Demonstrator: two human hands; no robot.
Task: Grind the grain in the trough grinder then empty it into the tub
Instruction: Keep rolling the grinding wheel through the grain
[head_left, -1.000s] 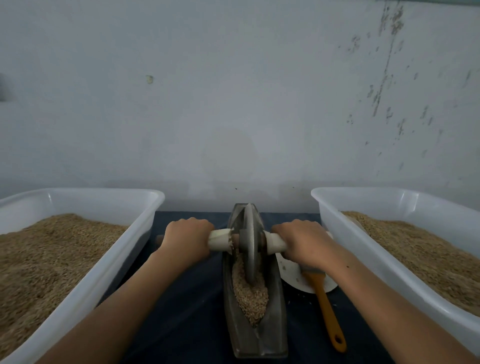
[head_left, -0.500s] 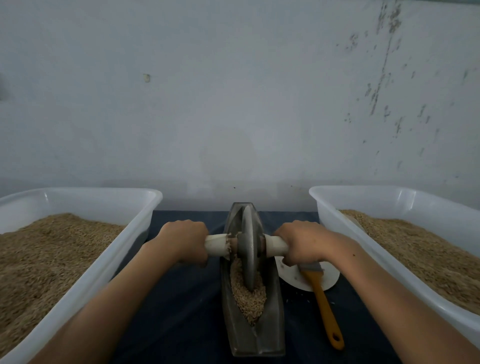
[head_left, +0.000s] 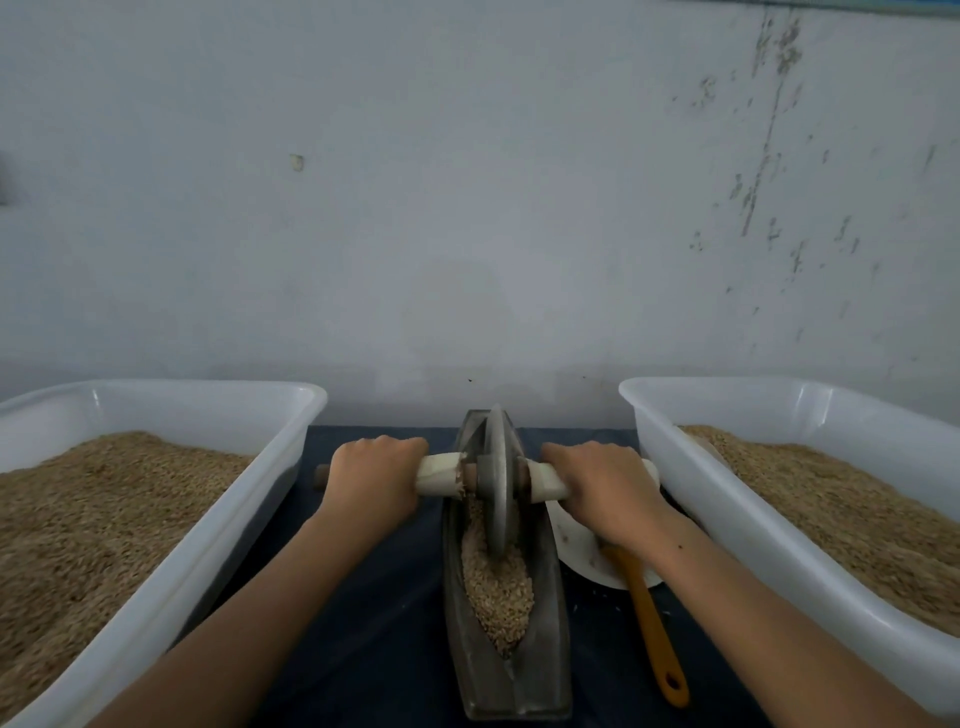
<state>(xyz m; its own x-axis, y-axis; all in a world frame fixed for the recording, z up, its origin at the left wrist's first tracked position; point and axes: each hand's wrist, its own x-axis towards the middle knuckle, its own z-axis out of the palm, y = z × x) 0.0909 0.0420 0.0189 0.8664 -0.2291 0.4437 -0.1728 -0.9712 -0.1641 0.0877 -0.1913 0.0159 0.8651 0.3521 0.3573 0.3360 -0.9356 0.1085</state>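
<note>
Left hand (head_left: 375, 480) and right hand (head_left: 602, 488) gripping the axle handles, grinding wheel (head_left: 497, 483) rolling toward the trough grinder's (head_left: 506, 675) far end (grain (head_left: 496, 587) exposed nearer), tubs (head_left: 779, 545) flanking at the table's side edges.

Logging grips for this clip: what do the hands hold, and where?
Both grip the grinding wheel's axle handle: left hand left of the wheel, right hand right of it.

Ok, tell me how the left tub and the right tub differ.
The left tub stands beside the left hand; the right tub stands beside the right hand. A white dish and an orange-handled tool lie next to the right tub, nothing like that by the left tub. Both are white, rectangular and hold tan grain.
</note>
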